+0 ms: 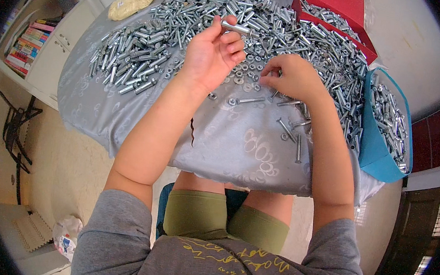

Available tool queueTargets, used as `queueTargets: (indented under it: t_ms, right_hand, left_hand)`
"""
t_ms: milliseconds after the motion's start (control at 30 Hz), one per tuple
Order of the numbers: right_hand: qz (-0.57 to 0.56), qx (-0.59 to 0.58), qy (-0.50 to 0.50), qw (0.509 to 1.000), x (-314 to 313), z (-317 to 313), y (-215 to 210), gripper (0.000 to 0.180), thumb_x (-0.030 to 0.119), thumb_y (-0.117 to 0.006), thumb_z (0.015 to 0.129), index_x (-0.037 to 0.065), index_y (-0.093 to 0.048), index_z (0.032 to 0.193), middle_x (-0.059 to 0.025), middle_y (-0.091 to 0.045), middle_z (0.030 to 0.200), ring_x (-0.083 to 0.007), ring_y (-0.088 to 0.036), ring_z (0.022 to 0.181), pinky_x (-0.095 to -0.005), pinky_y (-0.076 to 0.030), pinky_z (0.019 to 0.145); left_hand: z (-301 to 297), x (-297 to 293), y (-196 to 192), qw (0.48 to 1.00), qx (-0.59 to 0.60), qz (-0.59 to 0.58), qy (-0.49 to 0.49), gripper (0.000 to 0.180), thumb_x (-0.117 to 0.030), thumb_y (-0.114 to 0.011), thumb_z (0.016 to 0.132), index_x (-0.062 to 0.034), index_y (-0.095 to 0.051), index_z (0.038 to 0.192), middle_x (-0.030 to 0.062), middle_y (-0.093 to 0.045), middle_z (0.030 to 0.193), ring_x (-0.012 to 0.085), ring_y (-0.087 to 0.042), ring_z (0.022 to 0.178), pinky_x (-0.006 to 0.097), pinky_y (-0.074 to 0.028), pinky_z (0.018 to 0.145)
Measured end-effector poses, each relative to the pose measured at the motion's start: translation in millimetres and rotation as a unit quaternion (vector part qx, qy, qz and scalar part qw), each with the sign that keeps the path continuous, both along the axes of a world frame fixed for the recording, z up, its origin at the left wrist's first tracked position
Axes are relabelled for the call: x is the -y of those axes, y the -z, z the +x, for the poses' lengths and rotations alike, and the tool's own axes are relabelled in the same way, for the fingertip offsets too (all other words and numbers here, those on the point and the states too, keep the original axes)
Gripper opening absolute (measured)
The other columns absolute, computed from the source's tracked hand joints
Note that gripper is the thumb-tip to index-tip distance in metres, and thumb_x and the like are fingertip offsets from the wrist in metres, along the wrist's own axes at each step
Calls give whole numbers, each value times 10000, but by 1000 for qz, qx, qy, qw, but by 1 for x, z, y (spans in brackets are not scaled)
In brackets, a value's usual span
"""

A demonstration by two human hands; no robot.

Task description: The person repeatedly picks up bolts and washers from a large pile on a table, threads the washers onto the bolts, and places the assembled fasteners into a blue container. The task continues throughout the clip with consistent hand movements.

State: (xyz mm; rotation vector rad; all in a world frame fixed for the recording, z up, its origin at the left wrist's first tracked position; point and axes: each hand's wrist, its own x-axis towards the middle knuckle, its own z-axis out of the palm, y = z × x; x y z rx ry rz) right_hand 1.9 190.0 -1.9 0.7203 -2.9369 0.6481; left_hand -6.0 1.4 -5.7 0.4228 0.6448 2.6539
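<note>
While raised at upper centre, left hand [211,54] pinching a silver bolt [235,27] in a closed grip. Right hand [293,77] curled over loose nuts [243,74] on the desk [230,138], grip apparently closing on one. Likely next: threading nut onto bolt, needing alignment.

Bright, even daylight is flooding in, glare is bouncing off the heap of bolts [270,27], focus is holding sharp centrally, and fisheye bending is darkening the rim.
</note>
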Motion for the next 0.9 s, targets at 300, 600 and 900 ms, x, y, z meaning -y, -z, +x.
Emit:
queueTargets:
  t_ms: [300, 600, 900]
  right_hand:
    - [34, -11, 34, 999, 16, 2, 11, 195, 275, -611, 665, 115, -649, 770, -92, -612, 709, -249, -587, 697, -345, -463, 630]
    - [-233, -50, 69, 969, 17, -10, 18, 209, 187, -611, 702, 59, -637, 865, -116, -613, 715, -197, -583, 638, -293, -464, 607]
    - [-534, 43, -7, 844, 25, -2, 0, 269, 79, -628, 732, 15, -589, 990, -55, -602, 847, -88, -564, 702, -199, -478, 570]
  left_hand:
    - [0, 0, 1, 1000, -6, -7, 9, 224, -263, -333, 898, -87, -471, 904, -41, -324, 575, 98, -314, 564, 235, -290, 524]
    - [1, 0, 0, 1000, -10, -11, 0, 224, -258, -318, 904, -87, -462, 913, -38, -325, 575, 97, -314, 559, 233, -292, 528]
    - [1, -1, 1, 999, -4, -25, -23, 251, -298, -318, 906, -82, -447, 910, -42, -327, 596, 92, -317, 565, 227, -298, 520]
